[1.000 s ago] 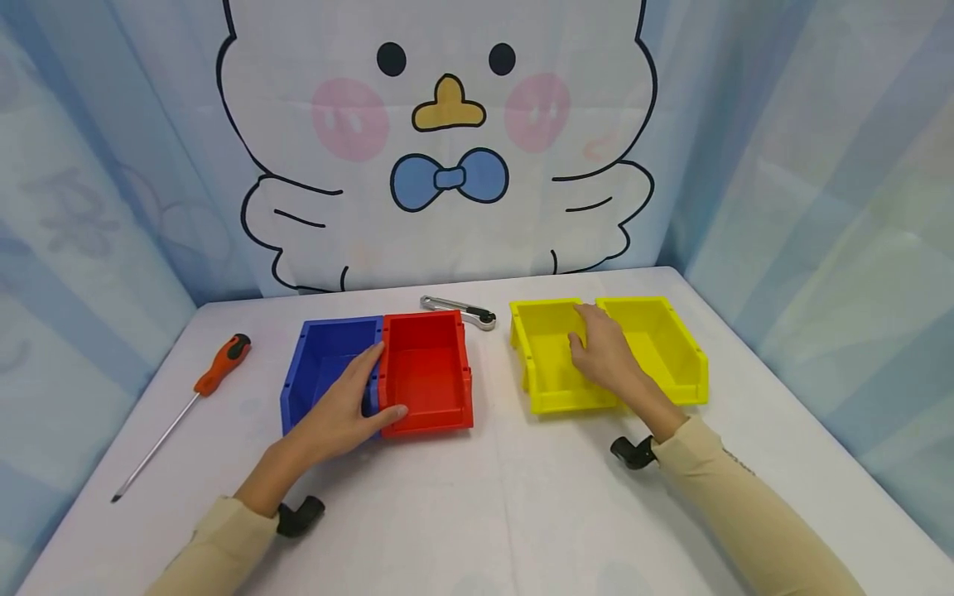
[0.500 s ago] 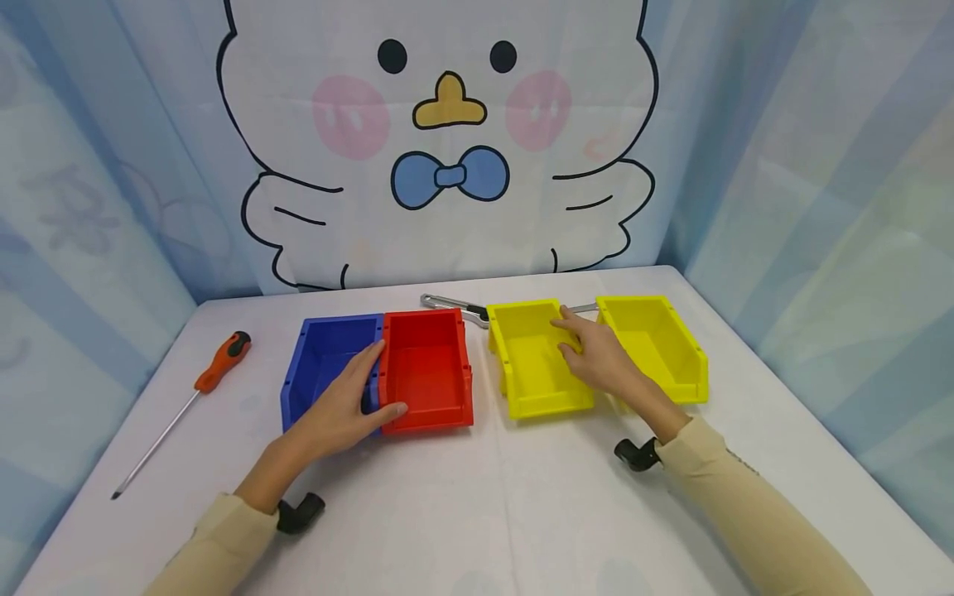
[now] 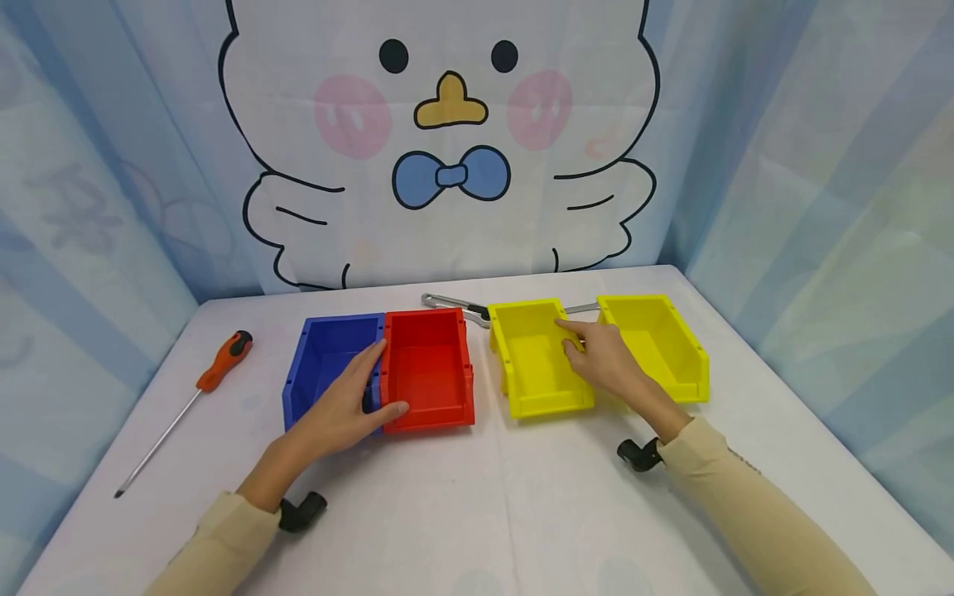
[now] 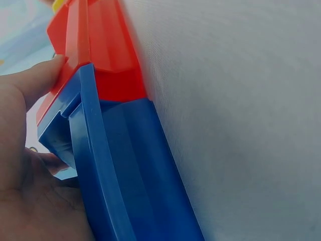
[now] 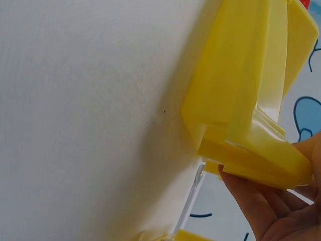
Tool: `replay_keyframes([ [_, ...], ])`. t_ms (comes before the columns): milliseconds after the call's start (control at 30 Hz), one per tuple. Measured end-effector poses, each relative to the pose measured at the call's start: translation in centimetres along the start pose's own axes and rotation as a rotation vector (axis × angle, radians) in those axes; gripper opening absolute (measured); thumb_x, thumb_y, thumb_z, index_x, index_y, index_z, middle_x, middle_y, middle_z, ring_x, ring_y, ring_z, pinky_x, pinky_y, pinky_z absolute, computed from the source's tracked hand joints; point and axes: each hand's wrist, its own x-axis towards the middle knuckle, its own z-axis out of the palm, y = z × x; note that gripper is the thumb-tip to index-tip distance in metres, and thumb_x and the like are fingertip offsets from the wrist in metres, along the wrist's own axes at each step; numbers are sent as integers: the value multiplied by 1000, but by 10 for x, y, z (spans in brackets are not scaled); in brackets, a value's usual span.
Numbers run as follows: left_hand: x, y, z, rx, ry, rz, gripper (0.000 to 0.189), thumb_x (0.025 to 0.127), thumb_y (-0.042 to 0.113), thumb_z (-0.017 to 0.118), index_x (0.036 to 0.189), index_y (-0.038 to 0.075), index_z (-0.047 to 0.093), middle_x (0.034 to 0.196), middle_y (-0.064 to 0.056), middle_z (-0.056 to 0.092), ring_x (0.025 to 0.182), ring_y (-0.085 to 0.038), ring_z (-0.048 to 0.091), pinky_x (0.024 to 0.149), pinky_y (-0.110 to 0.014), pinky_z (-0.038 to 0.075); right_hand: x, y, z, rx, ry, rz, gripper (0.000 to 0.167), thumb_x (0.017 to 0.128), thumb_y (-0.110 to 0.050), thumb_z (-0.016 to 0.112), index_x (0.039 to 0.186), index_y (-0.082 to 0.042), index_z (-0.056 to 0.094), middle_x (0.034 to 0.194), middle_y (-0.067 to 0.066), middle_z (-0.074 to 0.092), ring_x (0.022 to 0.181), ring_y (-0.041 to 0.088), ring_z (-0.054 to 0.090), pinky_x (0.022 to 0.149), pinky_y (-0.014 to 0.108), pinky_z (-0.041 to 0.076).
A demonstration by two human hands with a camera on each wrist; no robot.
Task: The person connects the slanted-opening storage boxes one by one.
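A blue storage bin and a red storage bin stand side by side at centre left. My left hand straddles their adjoining walls, thumb over the red side and fingers on the blue side. In the left wrist view the thumb touches the red rim. Right of the red bin sits a yellow storage bin. My right hand pinches its right wall, with fingers partly hidden. A second yellow bin stands farther right, apart from the first.
An orange-handled screwdriver lies at the left of the white table. Behind the bins lies a ratchet wrench, its end partly hidden by the yellow bin. A silver metal bar shows between the yellow bins. Printed curtains close off the back and sides.
My right hand has moved the nearer yellow bin left, toward the red bin, opening a gap between the yellow bins and baring the metal bar. My left hand stays in place.
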Motion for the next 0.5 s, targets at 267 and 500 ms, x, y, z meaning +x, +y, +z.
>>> replay_keyframes([
  [267, 1, 0, 0, 4, 1, -1, 103, 97, 46, 73, 171, 12, 12, 177, -22, 18, 161, -50, 25, 120, -73, 37, 1, -1, 0, 18, 58, -34, 43, 104, -12, 60, 146, -5, 63, 62, 1, 42, 53, 15, 41, 50, 20, 33],
  [500, 1, -1, -1, 10, -4, 0, 104, 96, 49, 73, 172, 12, 12, 177, -22, 17, 161, -51, 25, 119, -73, 38, 4, -7, -7, 39, 95, -52, 41, 103, -12, 60, 143, -4, 66, 63, 3, 43, 54, 16, 40, 50, 21, 32],
])
